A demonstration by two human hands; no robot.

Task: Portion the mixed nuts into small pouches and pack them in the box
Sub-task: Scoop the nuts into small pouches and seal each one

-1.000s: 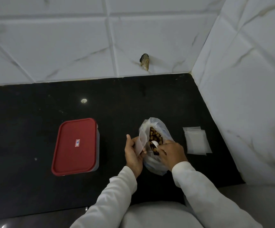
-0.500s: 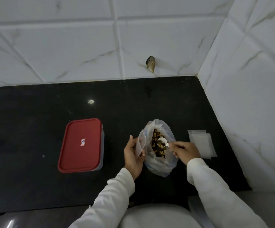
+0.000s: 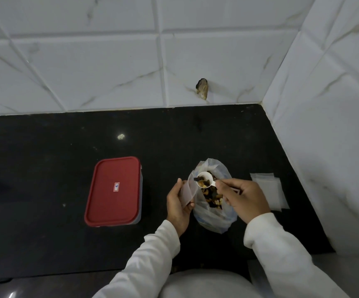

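Mixed nuts [image 3: 212, 195]: the bulk sits in a clear, crumpled plastic bag [image 3: 215, 218], mouth open, on the black stone countertop [image 3: 45, 168] near the right corner. A few pieces are in the bowl of a small white plastic scoop [image 3: 204, 179], which is over the bag mouth.

Right hand [image 3: 245, 197]: fingers curled round the scoop handle, pinch grip. The scoop bowl is at the top edge of a small translucent pouch [image 3: 187, 191]; can't tell if they touch.

Left hand [image 3: 177, 203]: thumb and fingers pinch that pouch and hold it upright, just left of the bag. Can't tell if the pouch mouth is open.

Rectangular box with a red lid [image 3: 114, 190]: lid on, flat on the counter, left of the hands and apart from them.

Stack of empty white pouches [image 3: 269, 190]: flat on the counter, right of the bag, near the side wall.

White marble-look tiled wall [image 3: 88, 61] behind, with a dark chipped spot [image 3: 202, 88] just above the counter edge. Both sleeves are white.
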